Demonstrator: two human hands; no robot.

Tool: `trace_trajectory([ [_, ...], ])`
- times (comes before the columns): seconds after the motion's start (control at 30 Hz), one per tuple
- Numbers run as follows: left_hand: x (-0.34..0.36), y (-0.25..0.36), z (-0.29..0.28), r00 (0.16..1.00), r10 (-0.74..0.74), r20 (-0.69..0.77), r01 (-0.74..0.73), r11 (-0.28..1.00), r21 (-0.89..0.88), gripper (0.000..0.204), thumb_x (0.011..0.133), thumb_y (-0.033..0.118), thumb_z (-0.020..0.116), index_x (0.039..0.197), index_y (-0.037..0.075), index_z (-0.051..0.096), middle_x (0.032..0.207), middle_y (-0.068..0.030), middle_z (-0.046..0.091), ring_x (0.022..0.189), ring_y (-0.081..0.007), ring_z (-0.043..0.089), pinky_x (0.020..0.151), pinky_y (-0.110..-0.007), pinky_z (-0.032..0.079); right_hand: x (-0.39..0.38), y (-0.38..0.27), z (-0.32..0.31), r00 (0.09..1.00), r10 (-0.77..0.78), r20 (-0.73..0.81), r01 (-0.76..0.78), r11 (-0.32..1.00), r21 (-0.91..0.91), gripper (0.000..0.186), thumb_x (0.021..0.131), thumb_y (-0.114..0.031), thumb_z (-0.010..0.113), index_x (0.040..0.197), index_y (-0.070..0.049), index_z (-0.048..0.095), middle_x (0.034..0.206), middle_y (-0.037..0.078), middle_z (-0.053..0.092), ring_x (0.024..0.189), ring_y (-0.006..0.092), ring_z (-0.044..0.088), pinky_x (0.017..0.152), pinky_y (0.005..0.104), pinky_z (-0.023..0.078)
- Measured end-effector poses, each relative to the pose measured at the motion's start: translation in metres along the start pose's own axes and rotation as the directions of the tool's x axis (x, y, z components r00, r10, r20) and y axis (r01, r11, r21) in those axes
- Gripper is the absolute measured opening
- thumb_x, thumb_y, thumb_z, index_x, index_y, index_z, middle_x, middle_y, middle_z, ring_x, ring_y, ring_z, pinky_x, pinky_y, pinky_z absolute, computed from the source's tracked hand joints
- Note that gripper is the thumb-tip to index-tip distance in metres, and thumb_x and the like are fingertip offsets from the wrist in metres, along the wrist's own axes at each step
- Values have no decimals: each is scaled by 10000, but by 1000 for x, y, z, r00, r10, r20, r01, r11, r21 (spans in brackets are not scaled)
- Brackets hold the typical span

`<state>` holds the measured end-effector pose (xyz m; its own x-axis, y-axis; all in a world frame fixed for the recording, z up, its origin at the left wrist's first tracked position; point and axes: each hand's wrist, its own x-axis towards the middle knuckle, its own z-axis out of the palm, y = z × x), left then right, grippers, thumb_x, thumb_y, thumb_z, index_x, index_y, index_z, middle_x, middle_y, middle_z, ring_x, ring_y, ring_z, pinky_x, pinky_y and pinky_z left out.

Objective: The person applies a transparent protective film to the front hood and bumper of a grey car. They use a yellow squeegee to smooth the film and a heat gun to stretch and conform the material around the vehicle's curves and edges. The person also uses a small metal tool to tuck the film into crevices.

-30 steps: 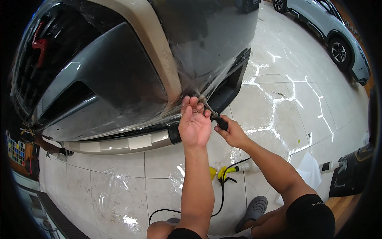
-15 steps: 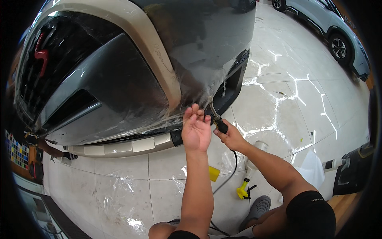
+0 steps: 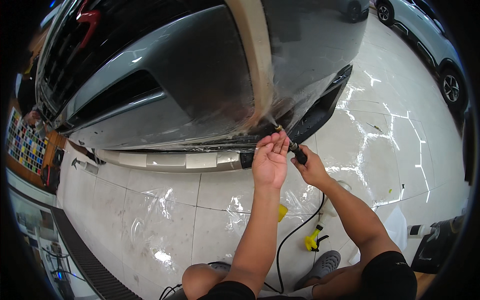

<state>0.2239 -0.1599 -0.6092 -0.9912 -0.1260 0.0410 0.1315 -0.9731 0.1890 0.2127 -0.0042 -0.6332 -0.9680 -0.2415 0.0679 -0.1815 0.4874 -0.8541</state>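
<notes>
My right hand (image 3: 312, 169) is wrapped round the black grip of a spray wand (image 3: 299, 153) with a thin metal neck and a brass-coloured tip. A fine mist leaves the tip toward the lower corner of a dark grey car (image 3: 200, 75). My left hand (image 3: 271, 162) is palm up with its fingers spread and slightly bent, beside the wand's neck. Whether its fingertips touch the car is hidden. Wet, wrinkled clear film (image 3: 312, 92) clings to the bodywork and bumper around the tip. A black hose (image 3: 295, 230) trails from the wand down past my legs.
On the tiled floor lie a yellow-headed spray bottle (image 3: 313, 239), a yellow block (image 3: 282, 212) and scraps of clear film (image 3: 160, 205). A light-coloured car (image 3: 430, 45) stands at far right, a black bin (image 3: 440, 240) at right. Another person's hand (image 3: 33, 117) shows at far left.
My view has shifted, and the car sits higher and further right in it. Both hands stay at the corner, the left one nearer the wand's tip. The mist shows more plainly now.
</notes>
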Motion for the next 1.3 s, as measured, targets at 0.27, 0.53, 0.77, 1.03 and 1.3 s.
trace_trajectory([
  [0.27, 8, 12, -5, 999, -37, 18, 36, 996, 81, 185, 910, 20, 558, 1041, 102, 659, 1154, -83, 677, 1189, -281, 580, 1083, -445, 412, 8, 12, 0, 997, -55, -50, 55, 998, -2, 426, 894, -168, 682, 1259, -6, 534, 1075, 241, 658, 1023, 408, 637, 866, 419, 497],
  [0.53, 4, 43, 7, 990, 56, -129, -64, 996, -60, 124, 872, 66, 599, 992, 78, 630, 942, -72, 668, 1087, -285, 601, 1068, -452, 418, 3, 2, 7, 1000, -18, 4, 19, 995, -100, 427, 891, -163, 676, 1261, -7, 530, 1060, 229, 659, 1017, 412, 629, 870, 422, 493],
  [0.77, 1, 52, -1, 994, 33, -101, -37, 998, -42, 33, 844, 67, 597, 860, 83, 622, 909, -74, 655, 1047, -292, 605, 1045, -475, 425, -1, -12, 6, 1000, 5, 26, 0, 985, -172, 419, 893, -159, 669, 1262, -23, 526, 1074, 222, 652, 1013, 418, 619, 855, 438, 493],
  [1.03, -4, 42, -11, 995, 66, -72, -65, 998, 27, 116, 834, -18, 561, 858, 89, 596, 850, -75, 622, 932, -278, 634, 1028, -454, 458, -7, 4, 7, 999, 21, -23, -25, 988, -155, 350, 897, -174, 670, 1199, -50, 545, 1012, 220, 662, 966, 420, 632, 809, 461, 494],
  [1.3, -10, 40, -3, 994, 58, -91, -50, 995, 87, 119, 843, -10, 576, 808, 104, 574, 830, -47, 609, 884, -226, 608, 1004, -429, 476, -10, 14, 16, 998, 10, -60, -12, 999, -32, 369, 895, -179, 679, 1204, -37, 536, 1024, 236, 656, 967, 421, 633, 814, 455, 492],
])
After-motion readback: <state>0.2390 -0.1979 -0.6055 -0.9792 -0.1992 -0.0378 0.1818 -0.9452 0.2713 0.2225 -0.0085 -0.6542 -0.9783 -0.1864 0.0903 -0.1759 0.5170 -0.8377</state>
